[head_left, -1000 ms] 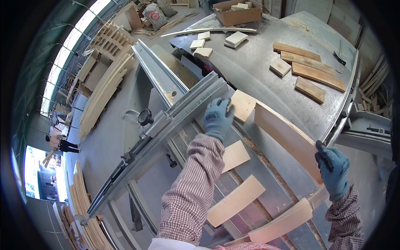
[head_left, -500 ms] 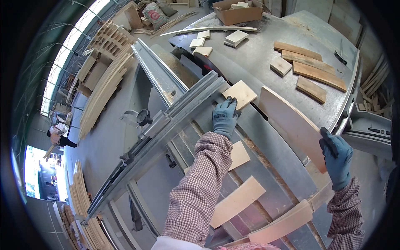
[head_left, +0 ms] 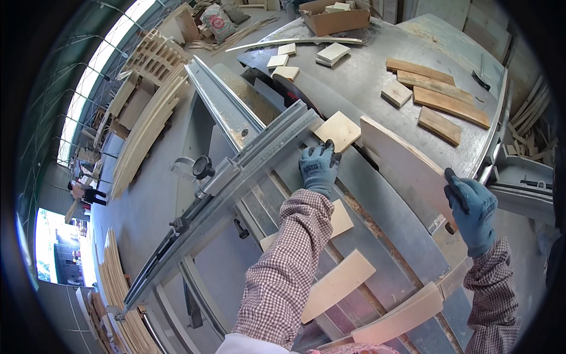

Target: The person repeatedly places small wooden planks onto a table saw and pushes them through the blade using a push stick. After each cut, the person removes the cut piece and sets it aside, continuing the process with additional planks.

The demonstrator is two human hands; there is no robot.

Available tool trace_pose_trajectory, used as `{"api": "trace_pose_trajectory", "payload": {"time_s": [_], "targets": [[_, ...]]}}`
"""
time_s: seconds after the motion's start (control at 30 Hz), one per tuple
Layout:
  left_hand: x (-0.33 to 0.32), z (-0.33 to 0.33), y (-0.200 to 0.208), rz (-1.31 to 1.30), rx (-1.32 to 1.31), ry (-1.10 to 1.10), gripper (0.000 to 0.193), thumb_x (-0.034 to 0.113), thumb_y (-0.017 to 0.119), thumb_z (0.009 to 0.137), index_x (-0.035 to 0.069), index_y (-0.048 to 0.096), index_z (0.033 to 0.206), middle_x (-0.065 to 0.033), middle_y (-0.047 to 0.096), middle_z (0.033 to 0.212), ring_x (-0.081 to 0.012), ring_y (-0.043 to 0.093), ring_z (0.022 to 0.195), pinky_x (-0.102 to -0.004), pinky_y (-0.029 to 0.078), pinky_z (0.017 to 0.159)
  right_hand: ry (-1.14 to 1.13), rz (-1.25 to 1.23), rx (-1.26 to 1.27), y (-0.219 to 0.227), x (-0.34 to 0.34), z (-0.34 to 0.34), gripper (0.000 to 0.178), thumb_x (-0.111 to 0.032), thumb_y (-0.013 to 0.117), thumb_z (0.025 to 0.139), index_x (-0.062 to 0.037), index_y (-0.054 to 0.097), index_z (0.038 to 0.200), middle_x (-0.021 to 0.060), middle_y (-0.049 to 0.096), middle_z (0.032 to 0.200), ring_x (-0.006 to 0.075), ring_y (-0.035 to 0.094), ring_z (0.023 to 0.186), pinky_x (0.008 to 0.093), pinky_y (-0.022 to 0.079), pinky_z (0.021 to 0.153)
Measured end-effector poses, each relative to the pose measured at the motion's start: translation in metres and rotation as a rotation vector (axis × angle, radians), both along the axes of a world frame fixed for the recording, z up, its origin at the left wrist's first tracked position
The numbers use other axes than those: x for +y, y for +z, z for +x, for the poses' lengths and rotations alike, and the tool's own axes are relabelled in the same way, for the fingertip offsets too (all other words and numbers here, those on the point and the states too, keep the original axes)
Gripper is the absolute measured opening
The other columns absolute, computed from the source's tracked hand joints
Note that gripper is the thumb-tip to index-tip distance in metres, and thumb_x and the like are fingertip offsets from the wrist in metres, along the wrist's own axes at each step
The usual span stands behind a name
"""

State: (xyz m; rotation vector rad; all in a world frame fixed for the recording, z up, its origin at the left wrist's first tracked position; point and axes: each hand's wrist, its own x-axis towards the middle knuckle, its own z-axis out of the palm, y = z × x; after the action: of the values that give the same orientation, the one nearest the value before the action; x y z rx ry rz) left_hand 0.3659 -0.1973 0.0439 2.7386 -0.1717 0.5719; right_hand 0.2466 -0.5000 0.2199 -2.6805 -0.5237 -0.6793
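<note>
My left hand, in a blue-grey work glove, grips the near edge of a square pale wooden block. The block lies on the metal saw table, against the slanting metal fence. Just beyond it shows the dark, red-marked blade guard. At the right, my right hand is closed on the near end of a long upright board. Its thumb is mostly hidden. Under and beside my left forearm lie a pale wood piece and a larger one.
Brown wood strips, a small block and pale blocks lie on the far tabletop. A cardboard box stands behind. A curved wood piece is near me. Another person stands far left, by long plank stacks.
My right hand and the upright board have shifted a little left and away from me. The left hand and its block have barely moved.
</note>
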Motion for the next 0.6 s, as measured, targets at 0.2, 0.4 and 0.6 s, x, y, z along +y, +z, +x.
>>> {"api": "trace_pose_trajectory", "payload": {"time_s": [0.2,0.4,0.6], "targets": [[-0.002,0.003,0.000,0.020,-0.032,-0.024,0.039,0.030,0.065,0.076,0.013,0.065,0.112,-0.0071,0.064,0.102,-0.0288,0.052,0.097,-0.0396,0.042,0.088,0.007,-0.103,-0.042,-0.003,0.012,0.016,0.016,-0.011,0.069,0.075,-0.0068,0.065,0.091,0.0073,0.061,0.073,0.0237,0.059,0.059,0.0336,0.047,0.054],[0.003,0.003,0.000,0.024,-0.067,-0.033,0.039,0.026,0.067,0.074,0.011,0.065,0.110,-0.0073,0.065,0.099,-0.0279,0.053,0.095,-0.0391,0.043,0.086,-0.027,-0.218,0.005,0.004,0.025,0.018,0.011,-0.016,0.068,0.077,-0.0090,0.064,0.084,0.0059,0.061,0.073,0.0231,0.059,0.060,0.0335,0.047,0.053],[0.001,0.006,-0.002,-0.005,-0.066,-0.064,0.042,0.020,0.068,0.068,0.011,0.065,0.109,-0.0064,0.064,0.097,-0.0265,0.053,0.096,-0.0380,0.043,0.086,-0.070,-0.226,0.017,0.009,0.036,0.014,0.011,-0.017,0.068,0.078,-0.0085,0.062,0.083,0.0061,0.060,0.073,0.0227,0.060,0.060,0.0340,0.047,0.053]]}}
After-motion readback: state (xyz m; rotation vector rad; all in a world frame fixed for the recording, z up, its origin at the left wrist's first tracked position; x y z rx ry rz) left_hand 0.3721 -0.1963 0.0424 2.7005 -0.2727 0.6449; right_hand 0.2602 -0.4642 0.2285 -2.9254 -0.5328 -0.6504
